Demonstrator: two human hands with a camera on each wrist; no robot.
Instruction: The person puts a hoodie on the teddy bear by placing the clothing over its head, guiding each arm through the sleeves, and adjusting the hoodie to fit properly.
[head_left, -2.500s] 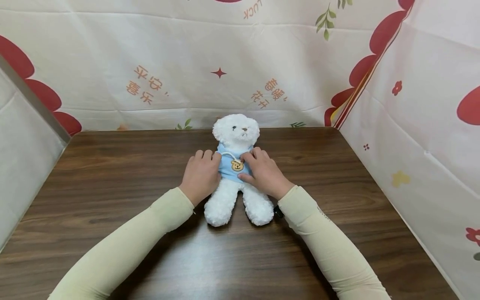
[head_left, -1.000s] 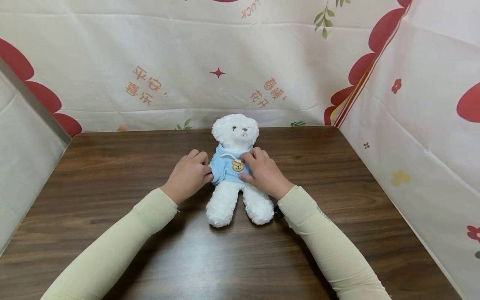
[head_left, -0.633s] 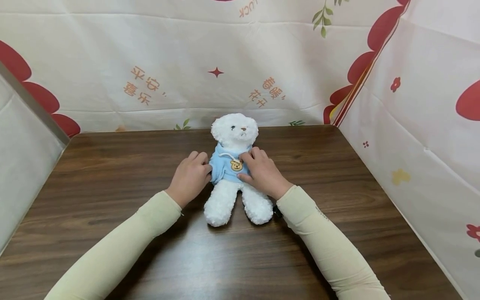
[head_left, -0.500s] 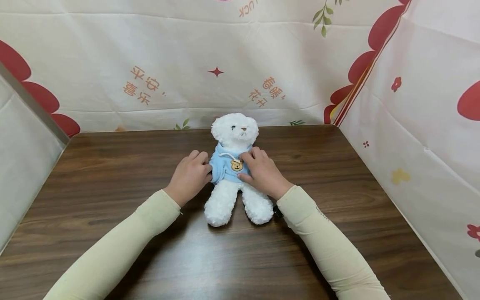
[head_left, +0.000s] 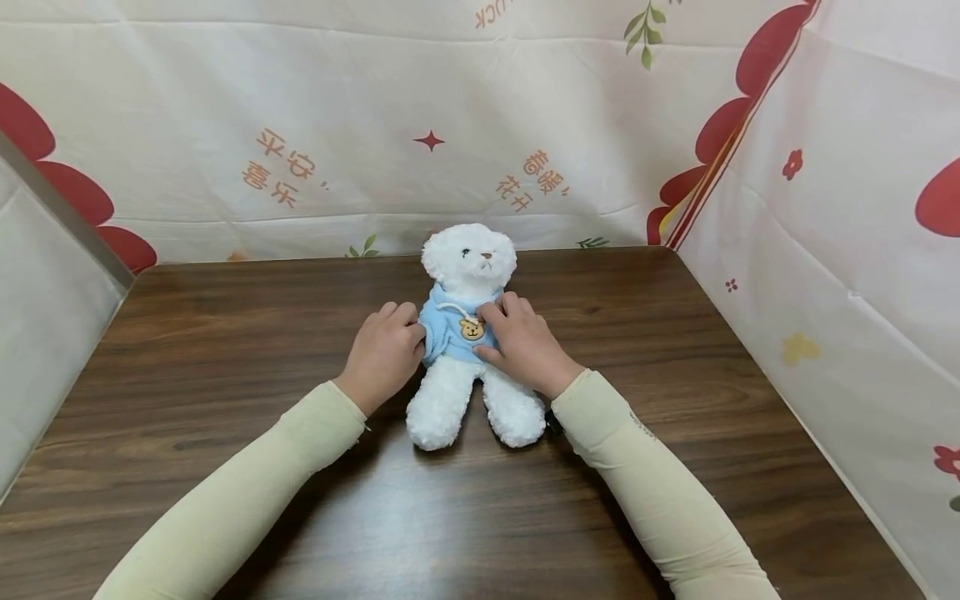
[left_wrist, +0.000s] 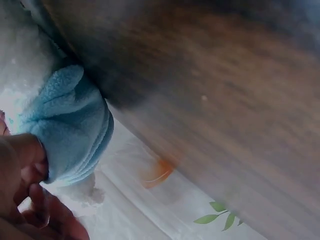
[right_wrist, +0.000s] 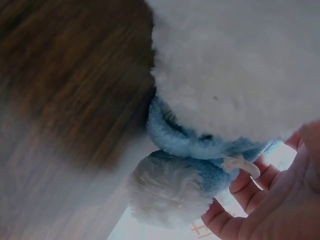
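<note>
A white plush teddy bear (head_left: pixel 441 402) in a light blue hoodie (head_left: pixel 456 348) lies face up on the table, legs toward me. A small bear-face patch (head_left: pixel 472 330) and a white drawstring show on its chest. At the bear's arm on the left, my left hand (head_left: pixel 383 354) pinches the edge of the blue sleeve (left_wrist: pixel 72 135); the fingertips are partly hidden. My right hand (head_left: pixel 528 346) grips the other side of the bear's body, thumb and index finger on the hoodie's front. In the right wrist view, a fluffy white paw (right_wrist: pixel 167 192) pokes out below those fingers.
The brown wood-grain table (head_left: pixel 225 350) extends around the bear. A white printed cloth (head_left: pixel 360 100) hangs behind the table's far edge, close to the bear's head. Another cloth wall (head_left: pixel 847 250) runs along the right side.
My left hand has shifted left from the bear's side, and the blue sleeve it covered now shows between hand and chest. The right hand keeps its place on the bear.
</note>
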